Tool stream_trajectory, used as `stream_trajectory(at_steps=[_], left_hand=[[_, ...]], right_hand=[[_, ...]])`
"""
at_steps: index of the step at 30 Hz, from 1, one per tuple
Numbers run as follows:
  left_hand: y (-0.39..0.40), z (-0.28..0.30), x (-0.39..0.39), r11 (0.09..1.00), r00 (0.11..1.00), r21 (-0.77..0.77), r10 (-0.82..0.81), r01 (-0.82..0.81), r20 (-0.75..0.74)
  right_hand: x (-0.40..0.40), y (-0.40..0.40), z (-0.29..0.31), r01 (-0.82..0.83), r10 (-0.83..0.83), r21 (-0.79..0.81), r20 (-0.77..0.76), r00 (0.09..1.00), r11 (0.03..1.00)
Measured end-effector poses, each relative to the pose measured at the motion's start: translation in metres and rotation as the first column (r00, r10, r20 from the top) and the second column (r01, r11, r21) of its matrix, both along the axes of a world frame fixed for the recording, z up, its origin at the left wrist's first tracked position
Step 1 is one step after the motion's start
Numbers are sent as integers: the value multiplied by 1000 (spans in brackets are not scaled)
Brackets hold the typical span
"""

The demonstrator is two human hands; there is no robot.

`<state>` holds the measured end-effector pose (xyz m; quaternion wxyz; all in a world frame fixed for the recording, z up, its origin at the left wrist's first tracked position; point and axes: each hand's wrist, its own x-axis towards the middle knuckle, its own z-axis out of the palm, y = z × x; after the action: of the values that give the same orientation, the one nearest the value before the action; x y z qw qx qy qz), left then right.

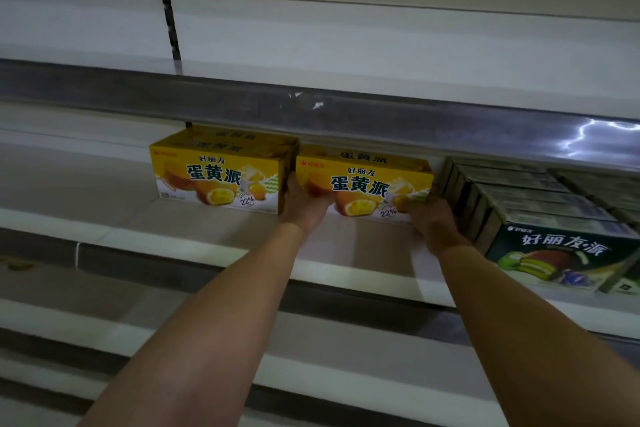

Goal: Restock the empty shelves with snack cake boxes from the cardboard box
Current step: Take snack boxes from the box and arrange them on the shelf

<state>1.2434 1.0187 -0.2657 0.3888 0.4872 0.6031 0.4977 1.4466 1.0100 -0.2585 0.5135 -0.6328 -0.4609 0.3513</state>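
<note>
Both hands hold one yellow cardboard snack cake box (363, 184) on the white metal shelf (214, 236), set back from its front edge. The left hand (303, 204) grips the box's left end, its grip curled round that corner; the right hand (433, 218) grips the right end the same way. Just to the left stands a stack of matching yellow boxes (221, 173), close beside the held one. Dark green snack boxes (540, 218) fill the shelf's right side.
</note>
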Motion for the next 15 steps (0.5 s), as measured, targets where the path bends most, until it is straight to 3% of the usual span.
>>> stream_trajectory(at_steps=[10, 15], left_hand=[[18, 5, 5, 999, 998, 45, 8, -11, 65], [25, 7, 6, 999, 995, 25, -24, 22, 97]], right_hand=[[-3, 30, 0, 2, -2, -2, 84, 996, 1000], [-3, 34, 4, 8, -8, 15, -40, 999, 1000]])
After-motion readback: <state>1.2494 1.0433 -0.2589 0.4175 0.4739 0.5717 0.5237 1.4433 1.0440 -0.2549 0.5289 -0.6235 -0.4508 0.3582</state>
